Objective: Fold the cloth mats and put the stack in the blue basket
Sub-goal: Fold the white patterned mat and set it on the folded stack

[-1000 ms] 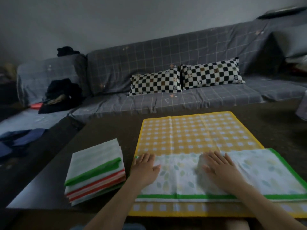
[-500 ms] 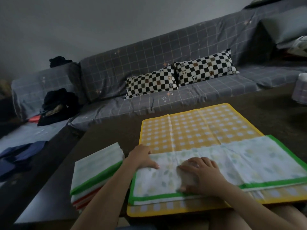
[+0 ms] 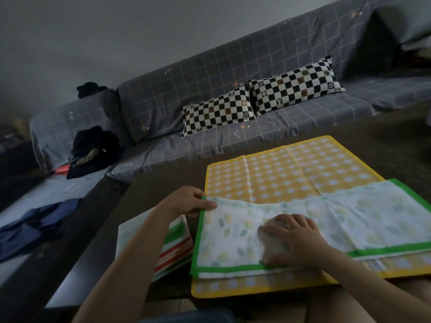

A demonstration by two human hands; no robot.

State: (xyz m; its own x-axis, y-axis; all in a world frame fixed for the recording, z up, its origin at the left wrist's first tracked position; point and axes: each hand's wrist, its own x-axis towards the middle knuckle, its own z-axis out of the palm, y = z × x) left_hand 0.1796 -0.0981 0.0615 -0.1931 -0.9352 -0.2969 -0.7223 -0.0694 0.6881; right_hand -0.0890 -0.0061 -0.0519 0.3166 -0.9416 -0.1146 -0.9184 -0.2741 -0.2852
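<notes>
Hands, right: right hand [image 3: 292,242] lies flat, fingers spread, pressing on the middle of the leaf-print mat [image 3: 363,220]; it grips nothing.
Hands, left: left hand [image 3: 186,201] pinches the far-left corner of the same mat at its green border, thumb on top, fingers curled beneath.
Mat in work: leaf-print mat is already folded once into a long strip; two layers show at its near-left corner. It lies on top of the yellow checked mat [image 3: 291,173].
Current step (judgement): the pinched corner appears ready to be carried across toward the right, with the right hand marking the fold line. The strip needs at least one more fold to match the finished pieces.
Mat underneath: yellow checked mat is spread open on the tabletop [image 3: 144,194], creased but not folded. It is left to do.
Finished stack: folded stack [image 3: 173,249] sits just beside the working mat, to its left, partly hidden by the left forearm. Green and red borders show; the count of pieces cannot be told.
Blue basket: not in view. Transfer of the stack is not yet done.
Progress (judgement): past the midpoint; two mats and the basket step remain.
Far field: sofa [image 3: 210,94] with two checkered cushions [image 3: 258,99] stands beyond the tabletop.
</notes>
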